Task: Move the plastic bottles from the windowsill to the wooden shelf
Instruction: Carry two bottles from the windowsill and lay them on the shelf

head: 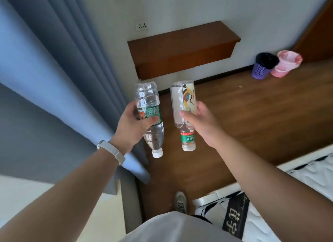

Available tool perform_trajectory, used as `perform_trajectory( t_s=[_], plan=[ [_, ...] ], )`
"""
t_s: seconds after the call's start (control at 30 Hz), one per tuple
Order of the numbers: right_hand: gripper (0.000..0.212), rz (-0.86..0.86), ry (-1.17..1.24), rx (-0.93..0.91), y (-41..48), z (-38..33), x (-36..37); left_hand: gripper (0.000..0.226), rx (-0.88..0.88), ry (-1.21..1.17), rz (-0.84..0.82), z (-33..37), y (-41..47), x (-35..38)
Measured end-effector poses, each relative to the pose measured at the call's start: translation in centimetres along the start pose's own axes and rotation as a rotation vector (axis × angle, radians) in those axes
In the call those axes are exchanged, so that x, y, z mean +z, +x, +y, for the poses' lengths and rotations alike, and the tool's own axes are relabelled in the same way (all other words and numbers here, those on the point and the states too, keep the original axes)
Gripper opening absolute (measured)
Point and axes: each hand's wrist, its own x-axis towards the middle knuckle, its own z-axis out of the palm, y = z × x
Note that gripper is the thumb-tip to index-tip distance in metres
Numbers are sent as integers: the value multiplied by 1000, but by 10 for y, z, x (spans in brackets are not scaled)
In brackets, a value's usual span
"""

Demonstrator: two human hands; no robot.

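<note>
Gripping one bottle in each hand, you are holding both out in front of you above the wooden floor (243,115). Your left hand (132,123) is wrapping around the green label of the clear water bottle (150,119), thumb on top, with its white cap pointing back toward you and its base tipping away. Your right hand (202,120) is clasping the labelled bottle (183,113) around its middle; that one is also lying cap-near, base-far, and it looks mostly clear under the printed wrap, though I cannot tell how full it is. The two bottles are sitting side by side, close but apart. Farther off, straight beyond them, the wooden shelf (183,45) is hanging on the white wall with nothing on its top. To the left the blue curtain (59,65) is falling in folds; at the far right a purple bin (261,67) and a pink bin (286,64) are standing together.
</note>
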Motion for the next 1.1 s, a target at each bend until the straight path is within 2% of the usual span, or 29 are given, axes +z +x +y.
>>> perform_trajectory(
  t_s=[0.1,0.2,0.53,0.63,0.87,1.1],
  plan=[
    [60,7,8,-18,29,-6,-18,65,6,15,-11,12,25,18],
    [52,23,2,-31,53,-11,-28,62,17,25,-2,19,45,32],
    [61,63,7,22,112,-19,-42,56,-9,30,-28,32,115,43],
    [54,73,-4,48,133,-20,-41,53,-35,20,-46,28,143,43],
    [49,261,-96,91,189,-41,-45,51,-32,-3,-146,25,237,41],
    [52,339,-54,75,263,-70,-37,59,41,-28,-239,35,338,31]
  ],
)
